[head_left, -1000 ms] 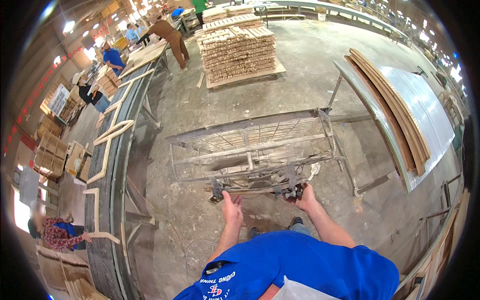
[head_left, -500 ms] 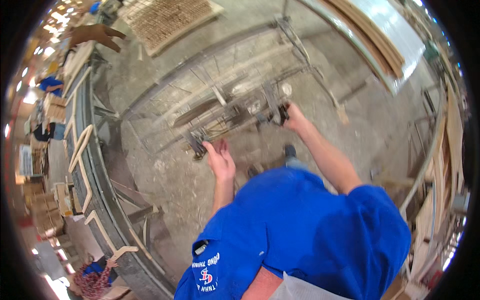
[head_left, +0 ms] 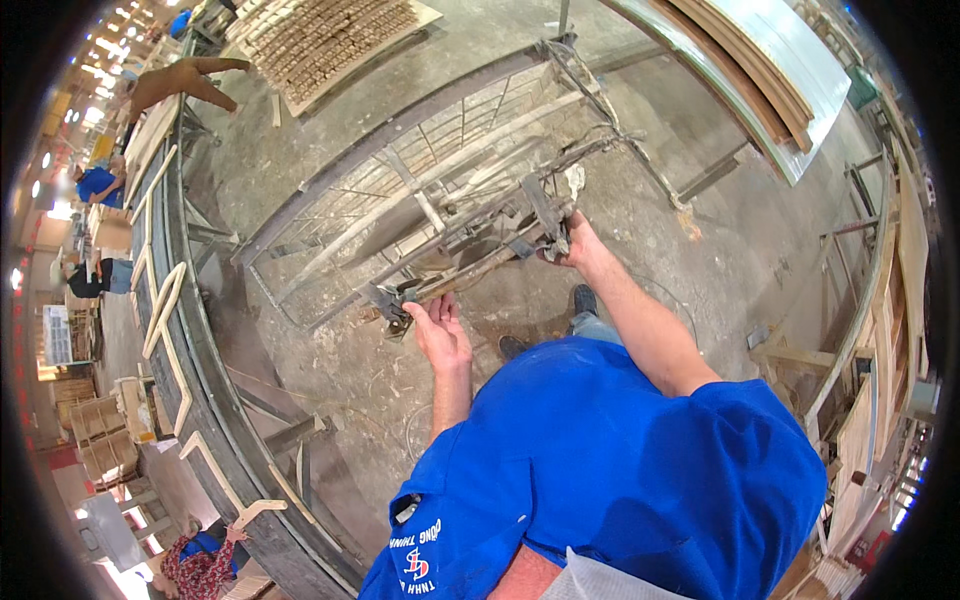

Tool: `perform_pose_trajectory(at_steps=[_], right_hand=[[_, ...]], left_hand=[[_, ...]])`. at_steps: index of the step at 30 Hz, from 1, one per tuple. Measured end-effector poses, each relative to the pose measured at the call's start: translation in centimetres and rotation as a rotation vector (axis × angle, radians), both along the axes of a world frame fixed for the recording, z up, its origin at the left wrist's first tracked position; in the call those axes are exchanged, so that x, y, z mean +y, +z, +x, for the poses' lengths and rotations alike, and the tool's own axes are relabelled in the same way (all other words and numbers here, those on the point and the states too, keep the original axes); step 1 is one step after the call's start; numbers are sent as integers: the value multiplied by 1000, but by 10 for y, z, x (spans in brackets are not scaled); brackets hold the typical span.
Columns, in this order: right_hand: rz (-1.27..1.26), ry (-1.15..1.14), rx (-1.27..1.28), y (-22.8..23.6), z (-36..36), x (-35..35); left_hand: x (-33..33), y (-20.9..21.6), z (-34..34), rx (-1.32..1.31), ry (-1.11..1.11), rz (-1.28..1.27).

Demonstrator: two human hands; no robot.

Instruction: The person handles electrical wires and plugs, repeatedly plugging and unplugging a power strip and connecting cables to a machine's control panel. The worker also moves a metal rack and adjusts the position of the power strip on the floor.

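A worn metal frame [head_left: 425, 208] with crossbars, thin rods and dark clamp-like fittings stands before me above the concrete floor. My left hand [head_left: 443, 335] is at its near left end, palm up. Its thumb touches a dark metal fitting [head_left: 388, 302], and its fingers stretch apart from the thumb beside a narrow brownish bar [head_left: 485, 266] along the near edge. At the bar's other end my right hand [head_left: 581, 244] closes round another dark metal fitting [head_left: 553, 240]; its fingertips are partly hidden.
On my left runs a long dark rail table [head_left: 205, 350] with bent wooden pieces [head_left: 165, 310]. Stacked wood strips [head_left: 325, 40] lie on a board at the far side. Sheet panels [head_left: 745, 75] rest at the far right. Co-workers [head_left: 205, 560] are along the left side.
My hands stay at the same two places on the frame. The view has shifted slightly and is sharper. The co-worker at the lower left has moved a little.
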State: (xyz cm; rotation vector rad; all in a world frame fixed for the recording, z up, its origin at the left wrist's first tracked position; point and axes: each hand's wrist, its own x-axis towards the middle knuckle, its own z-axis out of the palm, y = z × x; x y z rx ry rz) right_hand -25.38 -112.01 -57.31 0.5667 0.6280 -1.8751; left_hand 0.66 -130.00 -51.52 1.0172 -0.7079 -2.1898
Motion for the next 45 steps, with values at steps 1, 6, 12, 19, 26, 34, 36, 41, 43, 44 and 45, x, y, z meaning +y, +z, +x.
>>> perform_pose_trajectory(at_steps=[1,6,12,19,26,34,36,41,43,44,45], right_hand=[[-57,11,-9,6,-1,1],[-2,37,-42,11,-17,8],[-5,-66,-119,25,-2,-14],[-73,-59,-150,41,36,-8],[-73,13,-134,37,89,-20],[54,189,143,50,96,-3],[235,300,265,37,84,28],[436,471,512,41,47,100],[501,587,655,27,19,129],[569,666,751,19,5,138],[633,748,852,11,-11,147]], left_hand=[[1,1,-1,13,19,13],[5,6,-6,39,30,-6],[-1,12,3,10,76,-40],[-21,5,12,-60,97,-78],[-64,4,42,-22,87,-148],[-63,-6,51,-59,-21,-176],[-56,-10,57,-23,-46,-153],[-24,4,52,-64,14,-156],[-7,14,42,-83,92,-124],[3,14,39,-105,137,-128],[12,12,38,-127,186,-131]])
